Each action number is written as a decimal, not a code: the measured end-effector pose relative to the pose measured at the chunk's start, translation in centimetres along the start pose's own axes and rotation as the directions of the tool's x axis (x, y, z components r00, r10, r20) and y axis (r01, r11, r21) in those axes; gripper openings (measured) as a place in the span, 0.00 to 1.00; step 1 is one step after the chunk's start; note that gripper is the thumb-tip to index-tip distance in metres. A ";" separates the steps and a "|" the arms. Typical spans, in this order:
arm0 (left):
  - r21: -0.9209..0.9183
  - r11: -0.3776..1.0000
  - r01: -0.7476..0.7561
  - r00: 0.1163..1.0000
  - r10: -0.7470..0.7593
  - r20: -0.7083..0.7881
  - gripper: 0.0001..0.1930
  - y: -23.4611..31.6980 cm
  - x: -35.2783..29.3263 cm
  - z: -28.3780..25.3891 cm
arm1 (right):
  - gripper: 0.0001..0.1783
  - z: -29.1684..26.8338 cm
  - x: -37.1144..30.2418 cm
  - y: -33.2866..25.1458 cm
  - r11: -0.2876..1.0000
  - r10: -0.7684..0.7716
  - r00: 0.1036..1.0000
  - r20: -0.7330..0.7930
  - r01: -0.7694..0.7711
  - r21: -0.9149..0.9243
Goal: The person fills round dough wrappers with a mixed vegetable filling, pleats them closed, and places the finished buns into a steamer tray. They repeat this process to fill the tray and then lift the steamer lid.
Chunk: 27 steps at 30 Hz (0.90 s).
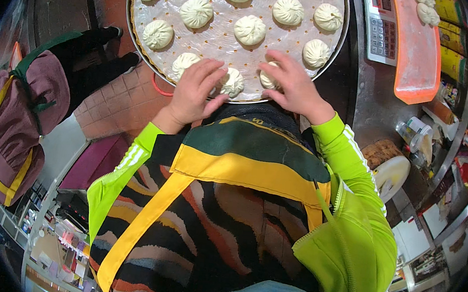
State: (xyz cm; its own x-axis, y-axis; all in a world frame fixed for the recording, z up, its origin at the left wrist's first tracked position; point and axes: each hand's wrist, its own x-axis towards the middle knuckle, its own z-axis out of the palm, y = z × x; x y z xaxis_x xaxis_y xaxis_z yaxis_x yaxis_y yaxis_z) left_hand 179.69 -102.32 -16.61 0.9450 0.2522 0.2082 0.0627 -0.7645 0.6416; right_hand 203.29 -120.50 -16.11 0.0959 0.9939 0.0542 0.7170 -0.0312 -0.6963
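A steel counter (382,95) runs down the right side, and red-brown floor tiles (112,92) show at the left. The wearer has on a lime-green jacket (353,253) with white sleeve stripes, over a wavy-striped top (203,227) and a dark green apron (256,148) banded in yellow. At the left is a co-worker (17,119) in a mauve top, with yellow and green straps.

Straight ahead is a round metal-rimmed tray (347,19), lined with a pale perforated sheet (204,44). To its right, a long orange tray (419,62), dusted white, lies beside a digital scale (381,33) with a dark keypad.

Both hands are over the near edge of the round tray. The left hand (191,91) has its fingers extended almost side by side, the thumb apart from them; it partly covers the near-left bun (183,62). The right hand (295,90) has fingers spread from the thumb, curving around the near-right bun (267,79); whether they press it I cannot tell.

Smallest are the pleated white buns (249,30), spaced apart across the sheet, their tops gathered into twists. The near-middle bun (233,83) sits between the hands, just beside the left thumb.
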 end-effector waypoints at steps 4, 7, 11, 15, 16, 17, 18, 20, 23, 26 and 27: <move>-0.038 0.994 0.100 0.995 -0.100 0.006 0.36 2.1 0.4 3.2 | 0.30 -3.3 -0.9 3.2 0.914 0.119 0.890 -0.439 -0.271 -0.301; -0.015 0.992 0.127 0.992 -0.127 -0.001 0.38 3.5 1.4 4.9 | 0.34 -4.2 -1.9 5.9 0.884 0.234 0.914 -0.331 -0.342 -0.319; 0.050 0.980 0.194 0.978 -0.189 -0.086 0.35 5.9 3.5 5.6 | 0.32 -4.8 -2.6 7.2 0.963 0.132 0.982 -0.133 -0.159 -0.217; 0.100 0.952 0.290 0.939 -0.263 -0.220 0.31 7.1 6.3 6.0 | 0.30 -6.8 -2.7 7.8 0.988 -0.015 1.000 0.017 0.018 -0.153; 0.116 0.943 0.313 0.926 -0.276 -0.259 0.31 7.0 6.9 6.0 | 0.30 -7.8 -2.4 7.3 0.993 -0.033 0.999 0.037 0.037 -0.116; 0.130 0.933 0.336 0.910 -0.287 -0.299 0.32 6.9 7.5 6.0 | 0.30 -8.5 -2.1 7.0 0.995 -0.052 0.997 0.056 0.056 -0.077; 0.142 0.924 0.356 0.894 -0.292 -0.341 0.32 6.6 7.9 6.0 | 0.30 -8.9 -1.8 7.0 0.995 -0.070 0.998 -0.001 0.070 -0.072; 0.159 0.904 0.397 0.858 -0.304 -0.414 0.32 6.5 9.2 5.6 | 0.31 -9.4 -0.3 7.6 0.995 -0.069 0.991 -0.115 0.061 -0.078; 0.155 0.880 0.449 0.810 -0.327 -0.487 0.32 6.2 10.8 5.4 | 0.34 -10.1 2.7 8.6 0.993 -0.093 0.980 -0.175 0.078 -0.091; 0.132 0.862 0.489 0.785 -0.370 -0.496 0.34 5.5 12.0 5.8 | 0.36 -10.2 5.4 8.8 0.982 -0.103 0.992 -0.079 0.088 -0.167; 0.125 0.858 0.498 0.788 -0.388 -0.478 0.35 5.5 12.3 5.9 | 0.36 -10.0 5.7 9.1 0.978 -0.112 0.993 -0.041 0.103 -0.182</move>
State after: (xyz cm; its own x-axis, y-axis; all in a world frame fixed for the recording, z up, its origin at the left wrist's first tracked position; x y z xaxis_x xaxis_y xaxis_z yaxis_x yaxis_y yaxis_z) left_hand 193.54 -106.92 -14.88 0.5668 0.7791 0.2678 0.5647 -0.6041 0.5623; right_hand 217.21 -116.18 -14.99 0.0433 0.9860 0.1609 0.8367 0.0523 -0.5452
